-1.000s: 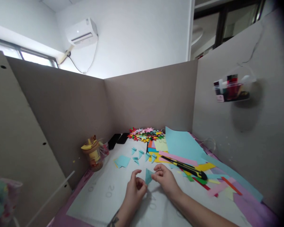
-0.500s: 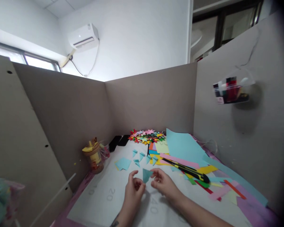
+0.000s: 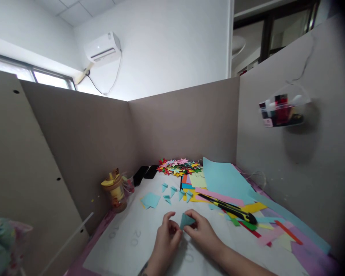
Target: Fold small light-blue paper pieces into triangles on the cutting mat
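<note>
A small folded triangle of light blue paper (image 3: 186, 220) is between my hands, above the white sheet (image 3: 120, 245). My right hand (image 3: 202, 230) pinches it at its right side between thumb and fingers. My left hand (image 3: 169, 235) is at its lower left corner, thumb and a finger closed on it, the forefinger raised. Just beyond lie several small folded light blue paper pieces (image 3: 173, 191). To their left rests a little stack of light blue paper squares (image 3: 151, 200).
A black and yellow utility knife (image 3: 230, 209) lies on coloured paper strips (image 3: 276, 233) at the right. Behind are folded paper stars (image 3: 178, 166), a large blue sheet (image 3: 222, 176) and two black phones (image 3: 145, 172). A brown-lidded cup (image 3: 115, 191) stands left.
The blue paper triangle has turned in my fingers and moved slightly right and down. My right thumb has come in onto it. The view has shifted slightly.
</note>
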Tool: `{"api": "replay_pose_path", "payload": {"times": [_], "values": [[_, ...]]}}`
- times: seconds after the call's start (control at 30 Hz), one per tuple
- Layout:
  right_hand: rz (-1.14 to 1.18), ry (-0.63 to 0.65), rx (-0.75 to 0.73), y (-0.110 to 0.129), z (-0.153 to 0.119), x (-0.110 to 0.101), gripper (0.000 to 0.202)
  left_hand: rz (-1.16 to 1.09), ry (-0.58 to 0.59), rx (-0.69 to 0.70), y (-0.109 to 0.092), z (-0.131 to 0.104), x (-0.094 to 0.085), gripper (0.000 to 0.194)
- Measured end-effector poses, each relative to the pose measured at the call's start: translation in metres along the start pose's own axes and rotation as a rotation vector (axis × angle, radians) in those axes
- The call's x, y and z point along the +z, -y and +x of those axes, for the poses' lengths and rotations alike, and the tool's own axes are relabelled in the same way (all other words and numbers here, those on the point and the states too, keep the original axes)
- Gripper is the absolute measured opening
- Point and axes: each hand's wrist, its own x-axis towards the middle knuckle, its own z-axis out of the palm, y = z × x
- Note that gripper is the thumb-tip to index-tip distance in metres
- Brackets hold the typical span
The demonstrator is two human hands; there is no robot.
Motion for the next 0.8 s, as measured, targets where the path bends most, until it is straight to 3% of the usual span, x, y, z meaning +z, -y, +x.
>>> {"api": "replay_pose_path", "payload": {"times": [0.23,0.43,0.8], "values": [[-0.080,0.020,-0.032,0.0021,-0.0012,-0.0009,0.013,-0.133,0.073,-0.032,-0.0017,0.0011,-0.0029,0.042],[-0.151,0.031,-0.064,-0.0019,-0.0002,-0.0016,0.010,-0.235,0.055,-0.087,-0.0014,0.0050,-0.0037,0.041],[-0.193,-0.028,-0.100,-0.0034,-0.0009,-0.0063,0.014,-0.174,0.024,0.017,-0.0047,0.0041,-0.0044,0.042]]}}
